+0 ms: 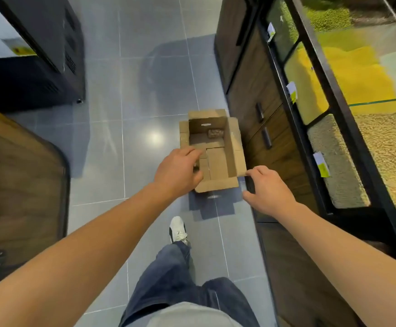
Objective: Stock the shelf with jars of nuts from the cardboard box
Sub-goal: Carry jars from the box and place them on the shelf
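Now both hands reach down to the box (216, 149), which stands open on the floor (131, 95) just beside the cabinet (258, 95), probably so the jars travel only a short way. One jar (215, 133) lies at its far end. The left hand (177, 172) is at the near left flap with fingers curled, and the right hand (269, 191) touches the near right corner; whether either really grips the cardboard I cannot tell.

Single head-mounted wide-angle view, aimed forward and steeply down at the floor (145, 90); cardboard box (236, 147) near centre, display cabinet (251, 90) at 2 o'clock.
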{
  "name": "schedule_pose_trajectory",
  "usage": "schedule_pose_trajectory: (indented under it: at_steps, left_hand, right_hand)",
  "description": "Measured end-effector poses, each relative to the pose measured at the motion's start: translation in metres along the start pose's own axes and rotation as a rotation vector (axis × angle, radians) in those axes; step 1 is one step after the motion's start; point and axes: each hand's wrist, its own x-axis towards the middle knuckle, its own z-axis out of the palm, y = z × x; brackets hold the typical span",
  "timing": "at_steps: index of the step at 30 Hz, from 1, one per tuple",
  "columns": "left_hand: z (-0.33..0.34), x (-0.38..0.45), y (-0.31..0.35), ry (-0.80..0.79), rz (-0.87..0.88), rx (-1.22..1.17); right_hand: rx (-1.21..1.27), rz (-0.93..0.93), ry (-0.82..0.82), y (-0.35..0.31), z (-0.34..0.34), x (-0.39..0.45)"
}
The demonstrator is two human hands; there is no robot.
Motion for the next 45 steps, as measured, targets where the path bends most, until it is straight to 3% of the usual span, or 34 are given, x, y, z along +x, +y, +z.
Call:
schedule_pose_trajectory:
  at_steps: [8, 20, 36, 45]
  left_hand:
    - [0.018, 0.128, 0.002, -0.056, 0.057, 0.227]
    - [0.139, 0.281, -0.015, -0.145, -0.251, 0.103]
    - [0.429, 0.415, -0.167, -0.219, -0.522, -0.234]
    - [0.565, 0.486, -0.236, -0.178, -0.693, -0.121]
  right_hand:
    - [0.066, 0.076, -0.049, 0.053, -0.023, 0.111]
    - [0.001, -0.094, -0.228, 0.099, 0.023, 0.346]
    - [-0.008, -0.071, -0.323, 0.154, 0.281, 0.595]
    - [0.118, -0.021, -0.305, 0.176, 0.406, 0.665]
